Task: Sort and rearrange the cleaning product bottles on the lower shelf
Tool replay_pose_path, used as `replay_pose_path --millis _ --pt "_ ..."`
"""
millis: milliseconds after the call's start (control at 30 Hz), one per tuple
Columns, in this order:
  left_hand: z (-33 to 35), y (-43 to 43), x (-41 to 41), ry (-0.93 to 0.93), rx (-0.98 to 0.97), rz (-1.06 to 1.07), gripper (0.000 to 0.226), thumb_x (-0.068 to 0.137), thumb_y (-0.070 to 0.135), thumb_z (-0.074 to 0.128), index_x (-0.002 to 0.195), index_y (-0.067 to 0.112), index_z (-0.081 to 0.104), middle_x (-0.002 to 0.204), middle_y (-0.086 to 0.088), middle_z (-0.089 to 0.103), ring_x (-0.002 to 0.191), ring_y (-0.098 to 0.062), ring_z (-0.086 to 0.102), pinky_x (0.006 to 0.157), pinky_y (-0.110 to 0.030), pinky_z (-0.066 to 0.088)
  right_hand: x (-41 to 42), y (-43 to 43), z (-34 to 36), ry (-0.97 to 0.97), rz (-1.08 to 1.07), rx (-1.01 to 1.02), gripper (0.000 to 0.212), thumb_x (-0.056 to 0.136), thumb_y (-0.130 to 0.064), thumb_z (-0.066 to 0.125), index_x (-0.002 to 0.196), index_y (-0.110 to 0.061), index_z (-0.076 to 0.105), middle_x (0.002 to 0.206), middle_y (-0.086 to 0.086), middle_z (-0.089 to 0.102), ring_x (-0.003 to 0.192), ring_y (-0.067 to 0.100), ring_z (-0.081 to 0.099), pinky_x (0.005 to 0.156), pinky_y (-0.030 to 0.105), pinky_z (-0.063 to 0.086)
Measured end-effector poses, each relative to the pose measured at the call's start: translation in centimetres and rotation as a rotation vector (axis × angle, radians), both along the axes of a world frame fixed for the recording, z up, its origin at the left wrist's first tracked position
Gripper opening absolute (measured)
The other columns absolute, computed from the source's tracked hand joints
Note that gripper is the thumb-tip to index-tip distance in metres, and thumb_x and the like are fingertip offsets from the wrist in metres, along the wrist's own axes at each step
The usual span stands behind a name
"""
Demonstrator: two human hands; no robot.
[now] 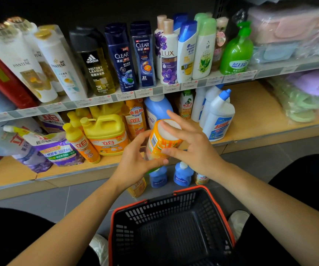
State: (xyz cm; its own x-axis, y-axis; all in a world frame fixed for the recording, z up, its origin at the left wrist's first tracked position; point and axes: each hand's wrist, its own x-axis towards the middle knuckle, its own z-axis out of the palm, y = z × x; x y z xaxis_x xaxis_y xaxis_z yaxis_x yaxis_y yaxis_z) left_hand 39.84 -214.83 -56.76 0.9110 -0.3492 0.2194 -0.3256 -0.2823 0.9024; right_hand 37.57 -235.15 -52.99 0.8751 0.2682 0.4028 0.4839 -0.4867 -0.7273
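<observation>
The orange bottle wears a glossy printed plastic wrap, the yellow jug and white bottles are smooth shiny plastic, the refill pouches crinkled glossy film, the lower shelf matt pale wood-look board, the basket matt black plastic mesh.

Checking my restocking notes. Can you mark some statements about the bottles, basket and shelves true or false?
1. The left hand and right hand both hold the orange bottle. True.
2. The basket holds bottles. False: the two blue bottles stand on the floor beyond it.
3. The yellow jug stands on the lower shelf. True.
4. The green pump bottle stands on the lower shelf. False: it is on the upper shelf.
</observation>
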Motion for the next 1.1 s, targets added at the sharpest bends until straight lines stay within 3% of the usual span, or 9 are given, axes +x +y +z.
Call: replay_pose_path --millis 200,367,433,533,667,767,867,967,1100 --pt "0.4 0.0 -0.1 -0.059 0.008 0.024 0.079 0.068 0.026 0.094 0.135 0.015 0.053 0.124 0.003 0.067 0.114 -0.018 0.067 0.097 -0.041 0.054 0.0 0.2 0.4 -0.275 0.053 -0.086 0.047 0.081 -0.012 0.078 0.126 -0.004 0.066 0.145 0.017 0.051 0.139 0.035 0.042 0.118 0.023 0.025" --pt "0.6 0.1 -0.2 -0.079 0.034 0.024 0.079 0.067 0.022 0.095 0.134 0.012 0.054 0.123 0.002 0.066 0.114 -0.016 0.066 0.097 -0.041 0.055 -0.2 0.2 0.6 -0.321 0.029 0.002 0.038 0.073 -0.009 0.084 0.108 0.001 0.075 0.128 0.019 0.065 0.124 0.038 0.057 0.107 0.044 0.046" --pt "0.5 0.1 -0.3 -0.085 0.063 0.024 0.078 0.067 0.021 0.095 0.133 0.011 0.054 0.122 0.002 0.067 0.115 -0.015 0.065 0.098 -0.039 0.054 -0.2 0.0 0.6 -0.263 -0.003 0.115 0.032 0.071 -0.015 0.086 0.099 -0.001 0.078 0.120 0.016 0.070 0.116 0.030 0.063 0.099 0.046 0.051" --pt "0.4 0.0 -0.4 -0.086 0.092 0.014 0.079 0.066 0.020 0.095 0.134 0.011 0.055 0.124 0.003 0.067 0.116 -0.012 0.064 0.100 -0.037 0.053 0.0 -0.4 0.8 -0.050 -0.028 0.243 0.042 0.074 -0.028 0.086 0.111 -0.013 0.073 0.117 0.001 0.070 0.110 0.015 0.066 0.093 0.040 0.055" --pt "0.2 -0.4 -0.7 -0.075 0.107 -0.033 0.082 0.066 0.019 0.096 0.136 0.012 0.055 0.127 0.003 0.066 0.117 -0.015 0.065 0.101 -0.039 0.053 0.7 -0.9 0.7 0.144 -0.041 0.379 0.034 0.073 -0.024 0.086 0.104 -0.026 0.071 0.103 0.001 0.067 0.095 0.011 0.067 0.084 0.030 0.056" --pt "0.1 -0.5 -0.7 -0.044 0.108 -0.045 0.082 0.067 0.022 0.095 0.138 0.013 0.054 0.129 0.003 0.066 0.119 -0.015 0.064 0.102 -0.041 0.053 1.1 -1.4 0.6 0.192 -0.034 0.465 0.020 0.080 -0.014 0.081 0.097 -0.023 0.074 0.097 0.004 0.072 0.090 0.013 0.069 0.081 0.028 0.055" --pt "-0.1 -0.5 -0.5 -0.001 0.094 -0.020 0.083 0.067 0.021 0.095 0.138 0.012 0.053 0.128 0.002 0.067 0.119 -0.015 0.065 0.103 -0.044 0.053 1.1 -1.7 0.8 0.153 -0.053 0.429 0.016 0.088 -0.002 0.071 0.102 -0.010 0.074 0.101 0.006 0.073 0.095 0.013 0.069 0.085 0.027 0.054" --pt "-0.1 -0.4 -0.2 0.068 0.035 0.031 0.081 0.065 0.018 0.095 0.135 0.012 0.054 0.124 0.000 0.069 0.115 -0.016 0.067 0.101 -0.045 0.054 0.5 -1.6 1.0 0.078 -0.040 0.250 0.019 0.093 -0.001 0.065 0.109 -0.005 0.075 0.122 0.008 0.069 0.116 0.012 0.064 0.096 0.026 0.051" --pt "-0.1 -0.1 0.1 0.145 -0.027 0.090 0.074 0.066 0.017 0.095 0.130 0.016 0.057 0.116 0.003 0.073 0.109 -0.014 0.069 0.095 -0.037 0.058 -0.2 -1.1 0.9 -0.012 -0.001 0.077 0.033 0.088 -0.003 0.072 0.121 -0.004 0.070 0.139 0.008 0.059 0.130 0.018 0.055 0.111 0.028 0.042"
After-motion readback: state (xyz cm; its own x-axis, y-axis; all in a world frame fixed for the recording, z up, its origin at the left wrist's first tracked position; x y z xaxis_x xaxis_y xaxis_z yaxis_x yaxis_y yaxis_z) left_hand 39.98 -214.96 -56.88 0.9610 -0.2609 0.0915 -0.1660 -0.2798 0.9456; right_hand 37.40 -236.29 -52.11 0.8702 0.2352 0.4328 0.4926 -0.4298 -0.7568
